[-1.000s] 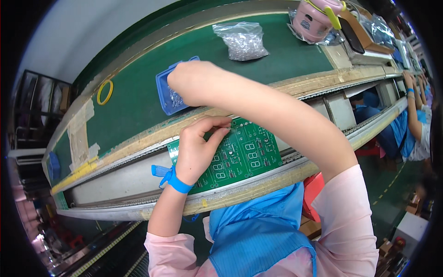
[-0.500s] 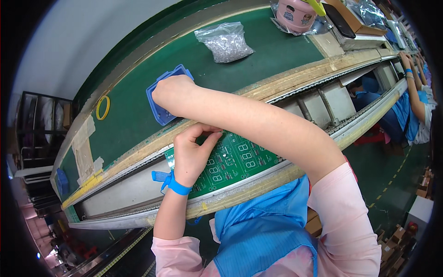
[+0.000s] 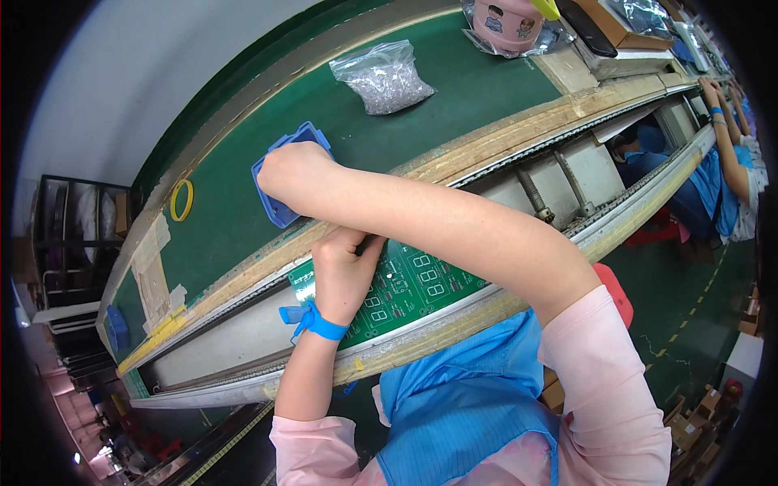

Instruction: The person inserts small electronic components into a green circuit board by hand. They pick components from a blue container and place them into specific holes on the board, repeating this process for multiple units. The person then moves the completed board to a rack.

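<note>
My right arm reaches across my left, and my right hand (image 3: 296, 172) is down in a small blue plastic bin (image 3: 275, 209). Its fingers are hidden inside the bin, so their grip does not show. Below that forearm, my left hand (image 3: 339, 271) is over a green printed circuit board (image 3: 397, 312) marked with white digit-shaped outlines. The thumb and fingers of this hand come together in a pinch at the board's far side. My right forearm covers the fingertips, and what they hold cannot be made out. A blue wrist strap (image 3: 320, 324) circles my left wrist.
The board lies on a conveyor with metal rails (image 3: 438, 320). On the green bench are a clear bag of small parts (image 3: 385, 81), a yellow tape ring (image 3: 181, 200) and a pink bucket (image 3: 506, 28). Co-workers' arms (image 3: 729, 162) show at the far right.
My left hand's fingertips have slipped further behind my right forearm. My right hand stays in the blue bin. The whole view has shifted slightly.
</note>
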`<state>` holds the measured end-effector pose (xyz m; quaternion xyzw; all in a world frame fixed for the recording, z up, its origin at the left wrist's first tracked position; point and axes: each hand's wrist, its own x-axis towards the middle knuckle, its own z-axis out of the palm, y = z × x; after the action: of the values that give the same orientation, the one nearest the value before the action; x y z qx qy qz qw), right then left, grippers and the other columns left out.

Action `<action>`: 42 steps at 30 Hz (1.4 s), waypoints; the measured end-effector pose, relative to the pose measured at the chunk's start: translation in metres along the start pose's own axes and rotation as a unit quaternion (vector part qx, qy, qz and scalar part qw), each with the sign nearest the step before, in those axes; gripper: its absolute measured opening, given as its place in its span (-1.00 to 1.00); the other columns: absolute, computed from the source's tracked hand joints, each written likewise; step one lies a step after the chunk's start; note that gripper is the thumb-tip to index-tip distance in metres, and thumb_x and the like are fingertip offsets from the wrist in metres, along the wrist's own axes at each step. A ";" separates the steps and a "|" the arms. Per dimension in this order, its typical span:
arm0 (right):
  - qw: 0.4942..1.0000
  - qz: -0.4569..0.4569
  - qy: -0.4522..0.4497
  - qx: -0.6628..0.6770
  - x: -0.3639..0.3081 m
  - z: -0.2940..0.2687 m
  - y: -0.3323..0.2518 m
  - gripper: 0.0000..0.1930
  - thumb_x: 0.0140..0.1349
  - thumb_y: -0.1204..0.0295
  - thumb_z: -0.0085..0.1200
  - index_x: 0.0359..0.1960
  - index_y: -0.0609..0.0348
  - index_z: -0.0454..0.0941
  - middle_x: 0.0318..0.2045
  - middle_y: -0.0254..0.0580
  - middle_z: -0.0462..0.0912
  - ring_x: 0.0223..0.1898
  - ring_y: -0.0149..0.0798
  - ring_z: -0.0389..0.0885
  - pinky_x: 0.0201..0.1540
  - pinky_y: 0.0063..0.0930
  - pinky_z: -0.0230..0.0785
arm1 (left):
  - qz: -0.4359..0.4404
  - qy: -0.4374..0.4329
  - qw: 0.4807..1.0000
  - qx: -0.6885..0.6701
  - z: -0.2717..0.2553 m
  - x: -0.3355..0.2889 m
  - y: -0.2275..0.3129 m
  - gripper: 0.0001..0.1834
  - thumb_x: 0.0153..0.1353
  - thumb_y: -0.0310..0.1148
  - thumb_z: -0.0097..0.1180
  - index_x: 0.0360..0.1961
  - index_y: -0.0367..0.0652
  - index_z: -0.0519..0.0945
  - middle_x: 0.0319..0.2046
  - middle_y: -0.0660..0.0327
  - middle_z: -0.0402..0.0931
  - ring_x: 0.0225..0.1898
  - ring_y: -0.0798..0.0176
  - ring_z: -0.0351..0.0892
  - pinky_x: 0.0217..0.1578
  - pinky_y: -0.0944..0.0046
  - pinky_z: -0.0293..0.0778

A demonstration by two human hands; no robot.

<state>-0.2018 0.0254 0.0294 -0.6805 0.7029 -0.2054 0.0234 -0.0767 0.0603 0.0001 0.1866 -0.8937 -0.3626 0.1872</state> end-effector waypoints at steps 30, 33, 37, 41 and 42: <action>0.898 0.175 0.142 0.378 -0.157 -0.050 0.058 -0.89 0.17 0.56 0.12 -0.28 0.30 0.62 -0.35 -0.13 0.62 -0.34 -0.32 0.63 -0.25 -0.49 0.48 | 0.144 -0.018 0.981 0.126 -0.018 0.001 0.017 -0.64 -0.10 -0.55 0.34 -0.18 -0.26 0.63 -0.28 0.08 0.60 -0.19 0.02 0.55 -0.17 0.14 0.49; 0.878 0.191 0.125 0.422 -0.158 -0.048 0.063 -0.87 0.20 0.59 0.09 -0.24 0.31 0.64 -0.30 -0.17 0.64 -0.27 -0.39 0.62 -0.18 -0.54 0.47 | 0.058 -0.019 0.981 0.184 -0.041 -0.005 0.024 -0.55 -0.19 -0.51 0.41 -0.17 -0.24 0.62 -0.24 0.11 0.52 -0.12 0.02 0.47 -0.10 0.14 0.45; 0.847 0.204 0.079 0.485 -0.155 -0.045 0.060 -0.85 0.23 0.60 0.07 -0.20 0.34 0.63 -0.23 -0.23 0.65 -0.21 -0.46 0.61 -0.13 -0.57 0.47 | 0.008 0.019 0.971 0.240 -0.043 -0.017 0.010 -0.31 -0.31 -0.40 0.51 -0.03 -0.18 0.52 -0.13 0.09 0.36 -0.02 -0.03 0.33 0.00 0.08 0.37; 0.835 0.207 0.040 0.508 -0.153 -0.042 0.054 -0.84 0.23 0.59 0.09 -0.17 0.32 0.61 -0.22 -0.26 0.65 -0.19 -0.48 0.59 -0.10 -0.59 0.47 | 0.018 0.041 0.969 0.244 -0.035 -0.019 0.005 -0.26 -0.30 -0.28 0.52 0.00 -0.16 0.47 -0.12 0.08 0.32 -0.04 -0.03 0.31 -0.01 0.07 0.36; 0.834 0.203 0.037 0.511 -0.153 -0.040 0.054 -0.84 0.23 0.59 0.10 -0.16 0.31 0.61 -0.22 -0.26 0.65 -0.19 -0.49 0.59 -0.10 -0.59 0.47 | 0.024 0.051 0.969 0.242 -0.031 -0.019 0.004 -0.27 -0.28 -0.23 0.51 -0.01 -0.15 0.47 -0.13 0.09 0.34 -0.04 -0.02 0.31 -0.02 0.08 0.34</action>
<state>-0.2540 0.1828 0.0108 -0.4059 0.6202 -0.5512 0.3830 -0.0460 0.0541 0.0203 0.2235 -0.9483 -0.1205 0.1905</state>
